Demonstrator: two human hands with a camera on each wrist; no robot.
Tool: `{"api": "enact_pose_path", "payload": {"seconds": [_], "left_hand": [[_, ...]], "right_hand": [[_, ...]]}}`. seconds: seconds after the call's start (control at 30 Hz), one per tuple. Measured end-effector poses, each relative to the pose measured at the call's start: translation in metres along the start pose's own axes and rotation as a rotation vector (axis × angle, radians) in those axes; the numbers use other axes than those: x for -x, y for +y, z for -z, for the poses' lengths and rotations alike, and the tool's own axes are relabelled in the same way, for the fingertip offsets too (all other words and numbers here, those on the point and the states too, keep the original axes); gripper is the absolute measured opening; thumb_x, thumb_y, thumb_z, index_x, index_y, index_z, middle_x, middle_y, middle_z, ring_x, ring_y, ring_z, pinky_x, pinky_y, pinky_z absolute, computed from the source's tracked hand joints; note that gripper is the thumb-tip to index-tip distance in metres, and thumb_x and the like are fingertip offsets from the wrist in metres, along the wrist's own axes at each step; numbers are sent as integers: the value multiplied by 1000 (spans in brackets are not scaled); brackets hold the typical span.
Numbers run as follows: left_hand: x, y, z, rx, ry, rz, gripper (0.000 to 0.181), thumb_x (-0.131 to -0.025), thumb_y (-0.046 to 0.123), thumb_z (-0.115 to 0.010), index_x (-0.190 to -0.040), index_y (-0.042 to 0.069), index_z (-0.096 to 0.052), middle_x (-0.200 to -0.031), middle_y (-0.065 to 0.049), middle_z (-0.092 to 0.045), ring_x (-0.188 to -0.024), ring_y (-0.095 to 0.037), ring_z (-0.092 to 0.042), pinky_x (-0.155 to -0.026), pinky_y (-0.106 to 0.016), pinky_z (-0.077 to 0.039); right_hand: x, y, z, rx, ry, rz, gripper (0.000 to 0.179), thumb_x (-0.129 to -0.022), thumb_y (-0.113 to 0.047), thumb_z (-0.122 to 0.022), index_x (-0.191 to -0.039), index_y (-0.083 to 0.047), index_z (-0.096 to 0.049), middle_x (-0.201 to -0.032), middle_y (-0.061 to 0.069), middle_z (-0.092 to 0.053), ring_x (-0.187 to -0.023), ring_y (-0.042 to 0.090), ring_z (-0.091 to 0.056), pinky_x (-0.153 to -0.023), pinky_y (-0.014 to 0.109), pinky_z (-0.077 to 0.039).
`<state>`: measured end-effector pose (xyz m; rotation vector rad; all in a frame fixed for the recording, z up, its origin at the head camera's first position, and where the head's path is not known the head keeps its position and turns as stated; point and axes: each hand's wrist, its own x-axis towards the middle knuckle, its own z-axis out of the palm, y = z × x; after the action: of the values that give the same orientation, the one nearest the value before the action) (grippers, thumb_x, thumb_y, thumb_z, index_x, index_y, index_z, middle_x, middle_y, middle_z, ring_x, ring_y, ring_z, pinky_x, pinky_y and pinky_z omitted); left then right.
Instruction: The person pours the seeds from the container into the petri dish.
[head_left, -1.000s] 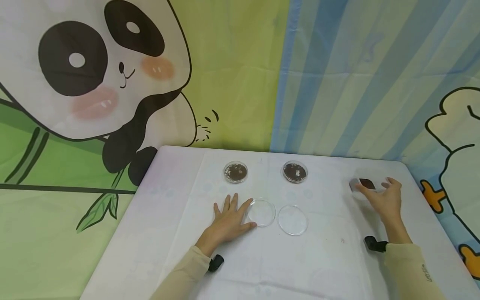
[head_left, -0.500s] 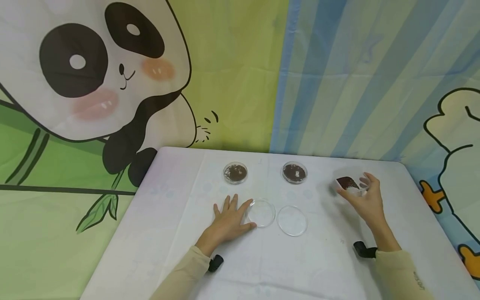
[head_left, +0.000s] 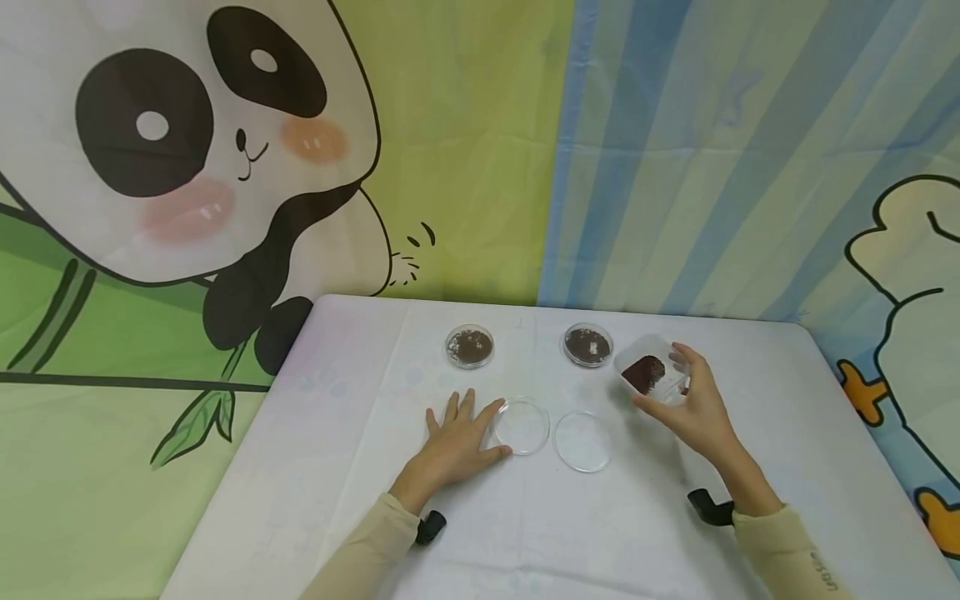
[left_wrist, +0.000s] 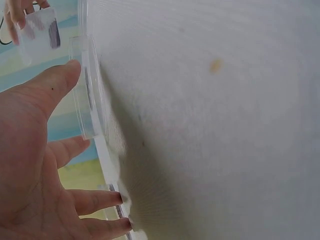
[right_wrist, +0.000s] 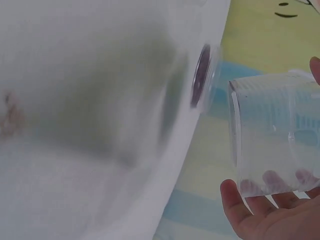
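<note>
My right hand (head_left: 697, 412) grips a clear plastic container (head_left: 654, 343) by its sides, just right of the right-hand filled petri dish. Dark brown soil-like crumbs (head_left: 643, 375) lie in it. In the right wrist view the container (right_wrist: 270, 132) is lifted off the table, with fingers curled along one side. My left hand (head_left: 457, 442) lies spread on the table, thumb and index finger touching opposite edges of a clear round petri dish piece (head_left: 522, 427). The left wrist view shows the thumb against the rim of that piece (left_wrist: 86, 100). Beside it lies a similar clear piece (head_left: 583, 442).
Two petri dishes holding dark crumbs stand at the back of the white table (head_left: 315, 500): a left dish (head_left: 470, 347) and a right dish (head_left: 588, 346). A cartoon-print cloth (head_left: 465, 150) hangs behind the table. Black wrist mounts (head_left: 708, 507) stick out under both forearms.
My right hand has carried the container leftward from the right side of the table, tilting it so its contents show more. The left hand and the dishes have stayed put.
</note>
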<state>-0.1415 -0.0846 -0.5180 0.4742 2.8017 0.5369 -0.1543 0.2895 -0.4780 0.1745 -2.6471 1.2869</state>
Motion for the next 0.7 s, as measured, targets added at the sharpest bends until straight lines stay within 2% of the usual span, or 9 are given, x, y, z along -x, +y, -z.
{"api": "enact_pose_path", "payload": {"seconds": [0.2,0.47,0.7], "left_hand": [[1,0,1,5,2,-2,76,-91,62,-61,-156,33,-34,-161,-26,-19,-147,-48,-10,-104,-79,-7],[3,1,2,14,9,-5,76,-91,61,-62,-156,32,-36,-160,-27,-20,-147,-49,-11,-104,-80,-8],[3,2,3,9,15,-9,76,-91,62,-62,-156,32,-36,-160,-27,-21,-146,-50,-12,-103,-80,-9]], "right_hand": [[1,-12,-10,32,-63,54,107,-75,-25,-91,-154,1,-23,-148,30,-32,-131,48,-36,-92,70,-40],[2,-19,-22,101,-126,140,108,-72,-26,-92,-154,-1,-26,-148,27,-36,-135,45,-34,-101,67,-35],[2,-27,-30,147,-165,217,109,-72,-25,-93,-155,-4,-26,-146,24,-37,-134,43,-33,-101,64,-35]]}}
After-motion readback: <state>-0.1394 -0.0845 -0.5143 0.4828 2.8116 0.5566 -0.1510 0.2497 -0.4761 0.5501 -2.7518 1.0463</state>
